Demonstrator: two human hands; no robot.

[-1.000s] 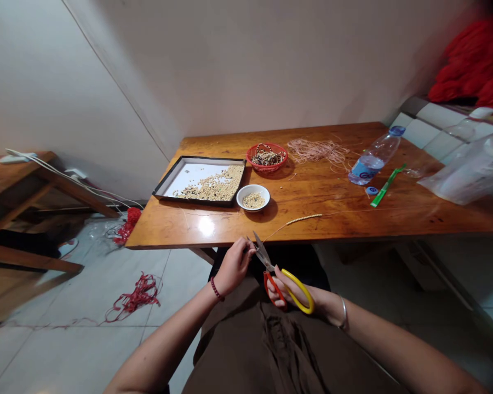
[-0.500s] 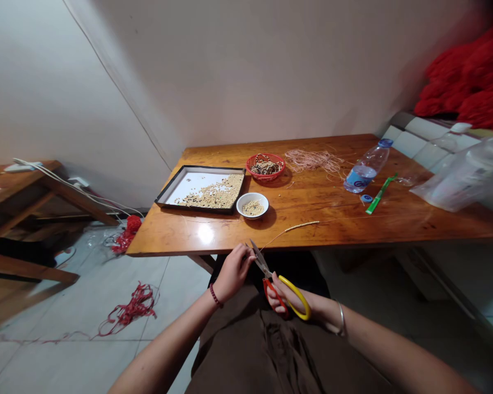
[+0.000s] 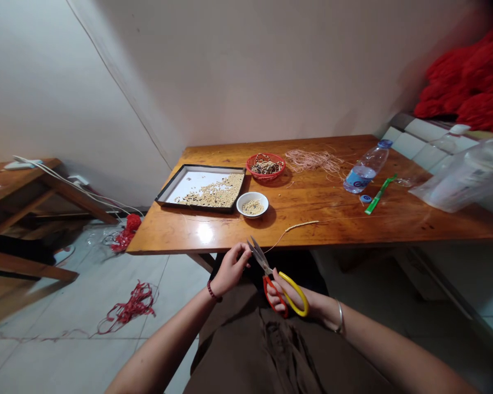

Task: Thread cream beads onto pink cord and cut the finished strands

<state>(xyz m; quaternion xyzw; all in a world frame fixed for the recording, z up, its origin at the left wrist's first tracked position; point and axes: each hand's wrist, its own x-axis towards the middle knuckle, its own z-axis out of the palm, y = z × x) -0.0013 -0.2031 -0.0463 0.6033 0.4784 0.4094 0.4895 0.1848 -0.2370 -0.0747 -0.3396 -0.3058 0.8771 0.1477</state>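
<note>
My right hand (image 3: 290, 295) grips scissors (image 3: 271, 273) with one red and one yellow handle, blades slightly apart and pointing up-left. My left hand (image 3: 230, 268) is pinched on the end of a thin cord just left of the blade tips, below the front edge of the wooden table (image 3: 312, 208). The cord runs up onto the table to a short row of cream beads (image 3: 302, 225) strung on it.
On the table stand a black tray of cream beads (image 3: 203, 189), a small white bowl of beads (image 3: 252, 204), a red basket of mixed beads (image 3: 265, 166), a heap of pink cord (image 3: 314, 160), a water bottle (image 3: 363, 167) and a green strip (image 3: 378, 194). Red cord (image 3: 127, 306) lies on the floor.
The view has tipped slightly downward. The scissors' blades have opened a little at the cord. Both hands stay almost in the same place.
</note>
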